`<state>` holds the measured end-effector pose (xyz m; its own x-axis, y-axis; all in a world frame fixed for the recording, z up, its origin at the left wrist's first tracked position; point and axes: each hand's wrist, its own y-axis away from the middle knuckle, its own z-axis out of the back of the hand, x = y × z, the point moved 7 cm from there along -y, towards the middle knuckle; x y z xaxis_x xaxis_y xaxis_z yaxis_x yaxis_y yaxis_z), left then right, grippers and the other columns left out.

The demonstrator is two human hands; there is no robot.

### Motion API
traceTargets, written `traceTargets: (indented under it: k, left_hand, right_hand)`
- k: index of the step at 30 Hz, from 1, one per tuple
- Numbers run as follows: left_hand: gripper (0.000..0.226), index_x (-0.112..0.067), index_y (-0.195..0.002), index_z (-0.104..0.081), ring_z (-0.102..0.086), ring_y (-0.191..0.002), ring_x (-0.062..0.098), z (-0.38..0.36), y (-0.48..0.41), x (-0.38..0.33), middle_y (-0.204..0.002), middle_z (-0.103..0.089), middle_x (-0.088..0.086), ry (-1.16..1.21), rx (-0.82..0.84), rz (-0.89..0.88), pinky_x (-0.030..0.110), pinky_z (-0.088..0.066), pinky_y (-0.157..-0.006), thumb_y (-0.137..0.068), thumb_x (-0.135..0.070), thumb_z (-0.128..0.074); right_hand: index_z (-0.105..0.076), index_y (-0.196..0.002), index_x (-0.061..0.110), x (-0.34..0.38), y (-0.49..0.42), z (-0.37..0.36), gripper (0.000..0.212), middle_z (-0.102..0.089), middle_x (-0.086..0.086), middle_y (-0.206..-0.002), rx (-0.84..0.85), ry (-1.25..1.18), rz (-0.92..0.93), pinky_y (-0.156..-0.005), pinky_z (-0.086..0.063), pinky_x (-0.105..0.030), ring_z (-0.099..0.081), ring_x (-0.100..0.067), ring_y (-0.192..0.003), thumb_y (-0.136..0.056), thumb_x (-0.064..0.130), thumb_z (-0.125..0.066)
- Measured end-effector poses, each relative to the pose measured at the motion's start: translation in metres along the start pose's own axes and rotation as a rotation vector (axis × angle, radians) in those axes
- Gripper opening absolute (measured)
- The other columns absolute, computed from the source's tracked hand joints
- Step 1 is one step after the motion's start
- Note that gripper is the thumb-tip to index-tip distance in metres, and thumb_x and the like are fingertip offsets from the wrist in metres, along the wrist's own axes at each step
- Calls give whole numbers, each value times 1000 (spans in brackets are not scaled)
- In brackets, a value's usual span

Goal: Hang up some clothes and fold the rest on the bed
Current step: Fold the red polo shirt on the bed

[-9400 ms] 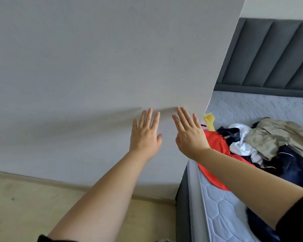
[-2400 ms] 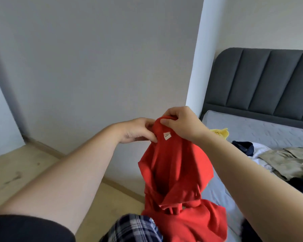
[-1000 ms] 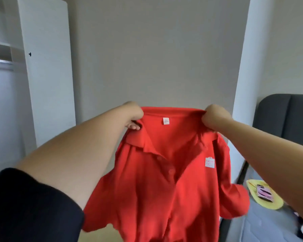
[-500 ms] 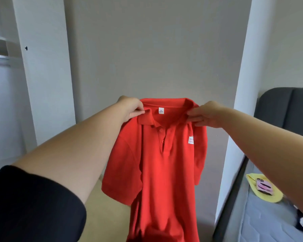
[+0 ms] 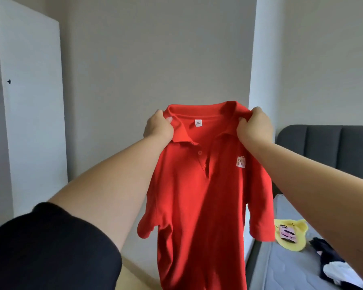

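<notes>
I hold the red polo shirt [image 5: 199, 197] up at arm's length, my left hand [image 5: 158, 127] and my right hand [image 5: 254, 126] each gripping a shoulder by the collar. It hangs between them, hiding the wall behind. Below my right hand lies the bed [image 5: 281, 268] with a yellow cloth [image 5: 300, 243] and dark clothes [image 5: 331, 258]; left of my left hand stands a white wardrobe panel [image 5: 32, 114].

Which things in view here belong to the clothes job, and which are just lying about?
Job in hand:
- red polo shirt, gripped near the collar by the left hand and right hand
- navy and white clothes
- bed

Lying about:
- pink phone on a yellow cloth
- grey headboard
- white door
</notes>
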<state>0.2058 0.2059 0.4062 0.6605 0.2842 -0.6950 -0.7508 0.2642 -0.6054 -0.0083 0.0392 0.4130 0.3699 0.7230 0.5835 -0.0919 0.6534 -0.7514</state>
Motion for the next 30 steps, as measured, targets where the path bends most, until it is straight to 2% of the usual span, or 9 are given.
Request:
traceTargets:
  k: [3,6,11,14,17,20,23,26,30]
  left_hand:
    - [13,-8,-102,-46,-55,-108,35,8,10,-54,-116,-60,17,79,-46,-139,31,-33,-76,-101,-20,-41]
    - [10,-14,-92,-36,-58,-100,38,21,19,-111,-110,-64,15,38,-126,-323,33,-33,-69,-100,-17,-42]
    - [20,-8,-113,-41,-60,-85,43,15,43,-189,-99,-65,20,-301,-141,-815,37,-31,-61,-99,-22,-38]
    - [21,-9,-116,-41,-59,-84,43,-3,53,-203,-101,-63,20,-377,-109,-913,38,-31,-62,-96,-16,-38]
    - [11,-11,-106,-39,-55,-76,40,-38,65,-197,-95,-62,19,-322,-21,-845,38,-31,-61,-98,-18,-36]
    - [5,-16,-96,-33,-45,-69,31,-98,82,-173,-90,-61,17,-329,123,-713,36,-31,-60,-94,-12,-36]
    - [13,-12,-107,-48,-56,-92,33,-172,104,-130,-109,-59,13,-429,260,-577,36,-38,-67,-99,-20,-41]
    - [31,-10,-109,-60,-50,-114,30,-242,136,-74,-117,-54,11,-405,430,-438,38,-42,-84,-96,-36,-52]
    - [29,-10,-100,-63,-61,-100,32,-318,190,5,-106,-65,11,-351,649,-156,32,-40,-73,-93,-38,-57]
  right_hand:
    - [-44,-105,8,4,-13,49,14,-60,-16,-108,-121,-79,-46,-68,-31,-36,-55,-38,-99,-97,20,-41]
    - [-37,-97,14,8,-31,101,8,-61,-16,-108,-234,-99,-23,-68,-29,-37,-55,-39,-100,-99,22,-39]
    - [-35,-96,15,4,-51,184,8,-63,-20,-99,-445,-10,113,-64,-28,-36,-56,-42,-91,-97,22,-39]
    - [-40,-103,8,-16,-46,206,16,-62,-23,-85,-502,114,225,-60,-27,-37,-55,-45,-79,-97,23,-39]
    - [-40,-101,8,-51,-41,200,16,-61,-26,-80,-443,260,249,-58,-27,-37,-55,-47,-73,-98,24,-39]
    - [-42,-99,7,-99,-37,176,16,-62,-26,-81,-282,427,222,-57,-29,-37,-57,-46,-75,-98,22,-42]
    - [-46,-94,9,-161,-24,136,12,-63,-22,-89,-33,578,156,-60,-32,-36,-59,-42,-83,-95,21,-47]
    - [-51,-81,11,-231,3,95,9,-53,-8,-87,214,684,-3,-63,-35,-33,-56,-34,-87,-88,17,-53]
    - [-51,-70,9,-321,61,49,8,-49,-6,-69,455,676,-323,-64,-40,-30,-52,-31,-73,-77,9,-51]
